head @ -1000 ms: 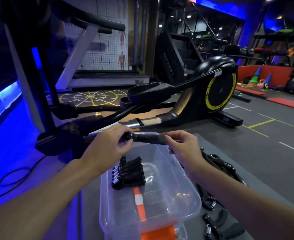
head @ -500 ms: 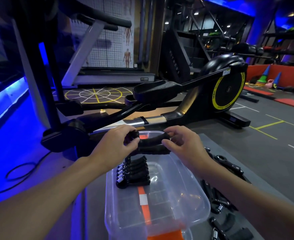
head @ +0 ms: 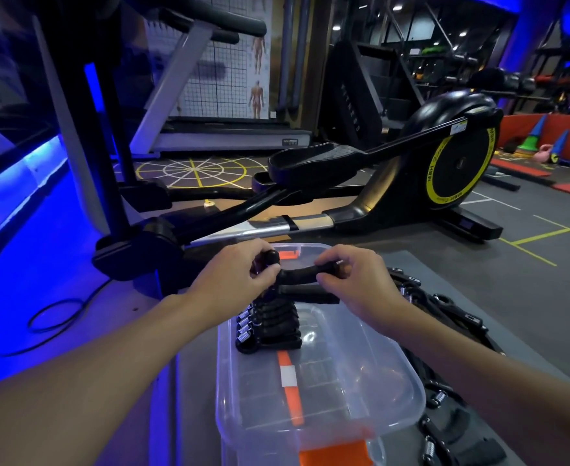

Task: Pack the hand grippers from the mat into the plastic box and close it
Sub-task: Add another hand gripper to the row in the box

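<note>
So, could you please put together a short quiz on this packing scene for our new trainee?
1. True or false: the left hand and the right hand both hold one black hand gripper above the clear plastic box.
2. How are the packed grippers arranged in the box? A) side by side in a row B) scattered singly C) stacked in a heap
3. On which side of the box do the unpacked grippers lie on the mat?
Key: 1 true; 2 A; 3 the right side.
</note>
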Motion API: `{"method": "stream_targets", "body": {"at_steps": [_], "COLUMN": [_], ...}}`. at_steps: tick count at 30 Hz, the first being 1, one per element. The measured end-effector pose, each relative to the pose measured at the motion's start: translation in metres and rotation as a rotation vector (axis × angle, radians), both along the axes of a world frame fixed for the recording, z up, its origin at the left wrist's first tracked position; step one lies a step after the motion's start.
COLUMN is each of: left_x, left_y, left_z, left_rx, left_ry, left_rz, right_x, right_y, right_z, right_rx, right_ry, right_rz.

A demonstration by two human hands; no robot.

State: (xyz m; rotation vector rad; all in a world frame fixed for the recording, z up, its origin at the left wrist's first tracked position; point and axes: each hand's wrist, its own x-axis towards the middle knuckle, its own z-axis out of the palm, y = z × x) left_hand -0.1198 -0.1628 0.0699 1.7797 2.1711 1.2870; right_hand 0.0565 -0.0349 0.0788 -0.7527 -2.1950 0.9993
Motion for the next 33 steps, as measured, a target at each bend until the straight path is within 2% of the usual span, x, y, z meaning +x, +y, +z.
{"method": "stream_targets", "body": {"at_steps": [4, 9, 12, 15, 21, 33], "left_x": [-0.007, -0.024, -0.031, -0.035, -0.039, -0.047], "left_y": [-0.002, -0.011, -0.016, -0.017, -0.009, -0.010], "left_z": [-0.010, -0.034, -0.045, -0.056, -0.069, -0.084], "left_rx": [-0.067, -0.296, -0.410, -0.478, -0.464, -0.420], "left_ry": [0.052, 0.070, 0.160, 0.170, 0.136, 0.211], "left_rz": [-0.004, 0.061, 0.096, 0.118, 0.086, 0.066], "right_x": [-0.008, -0.016, -0.026, -0.036, -0.054, -0.070], "right_y": [0.004, 0.012, 0.019, 0.025, 0.034, 0.046], "right_z": [-0.012, -0.041, -0.061, -0.087, -0.133, -0.175], "right_rx": [0.029, 0.065, 0.043, -0.003, -0.030, -0.052], "right_ry": [-0.060, -0.178, -0.224, -0.251, -0.334, -0.377], "right_rz": [-0.020, -0.036, -0.052, -0.081, -0.058, -0.003]}}
